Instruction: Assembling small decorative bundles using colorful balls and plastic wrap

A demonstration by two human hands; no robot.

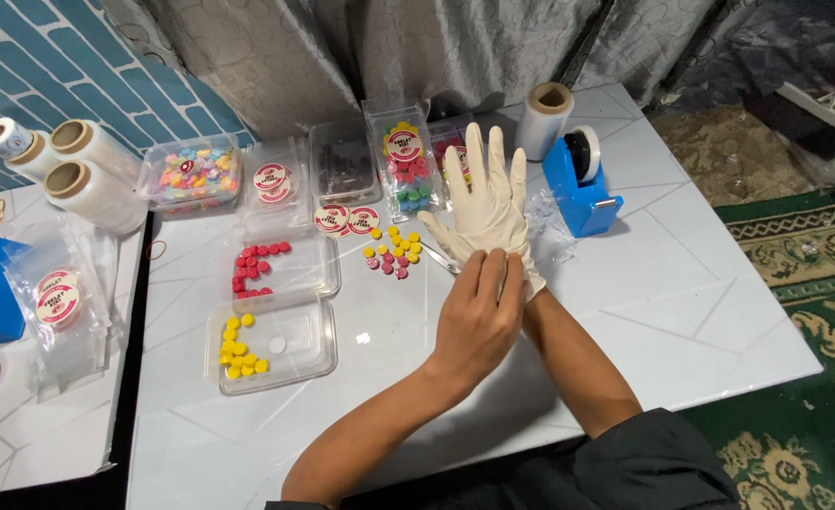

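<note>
My right hand (485, 203) is held up over the white table (682, 293) with its fingers spread, wearing a white latex glove (502, 236). My bare left hand (477, 326) pinches the glove's cuff at the right wrist. Just beyond the hands lie loose yellow and pink candies (394, 255) and a thin metal tool (439, 259). A crumpled clear plastic bag (554, 231) lies to the right of the gloved hand.
Clear containers hold yellow candies (240, 351) and red candies (255, 269). Behind stand boxes of mixed candies (191, 175), a tall candy box (406, 161), round stickers (347, 219), a blue tape dispenser (578, 184) and a film roll (543, 118). More rolls (92, 179) sit left.
</note>
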